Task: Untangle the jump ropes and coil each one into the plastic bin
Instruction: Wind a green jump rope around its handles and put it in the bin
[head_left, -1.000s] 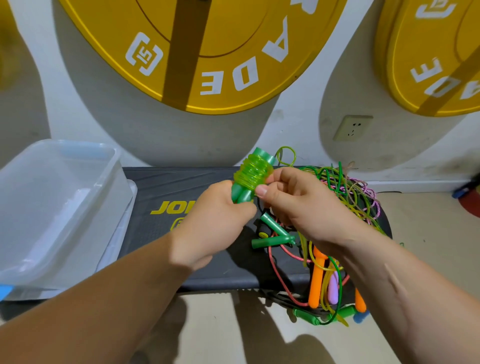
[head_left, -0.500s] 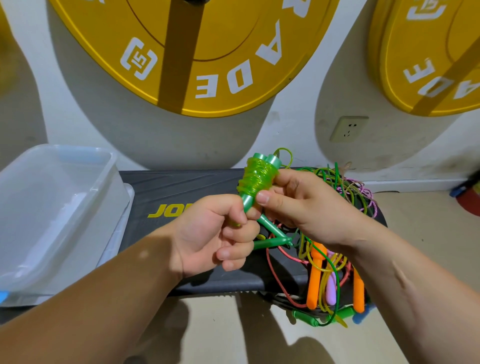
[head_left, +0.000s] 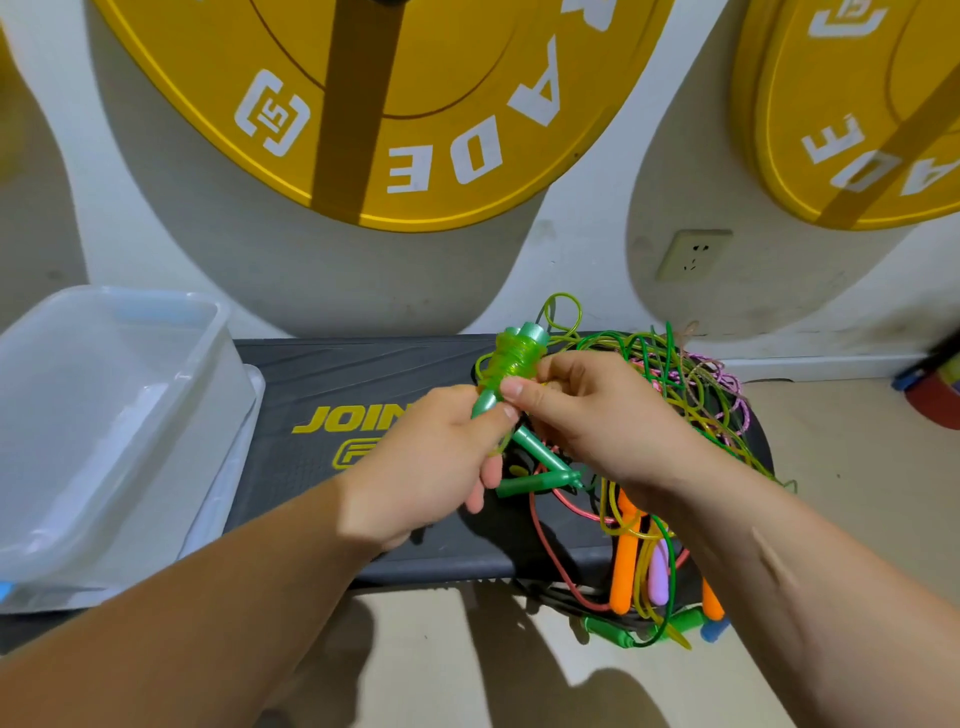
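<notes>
A green jump rope, wound in tight yellow-green coils around its two handles (head_left: 511, 364), is held upright over the black step platform (head_left: 363, 379). My left hand (head_left: 431, 467) grips the lower ends of the handles. My right hand (head_left: 592, 415) pinches the cord at the base of the coil with thumb and fingers. A tangled heap of jump ropes (head_left: 680, 395) in green, yellow, pink and red lies to the right. Orange, purple and green handles (head_left: 623, 561) hang over the platform's front edge. The clear plastic bin (head_left: 104, 415) stands at the left; I see nothing in it.
Two more green handles (head_left: 540, 467) lie on the platform under my hands. Large yellow weight plates (head_left: 415, 104) lean against the white wall behind, with a wall socket (head_left: 693, 254) between them. A red object (head_left: 935, 395) sits at the far right on the floor.
My left hand has shifted its grip on the handle ends, first curling under them, then closing higher. The wound bundle has tilted slightly and stays between both hands.
</notes>
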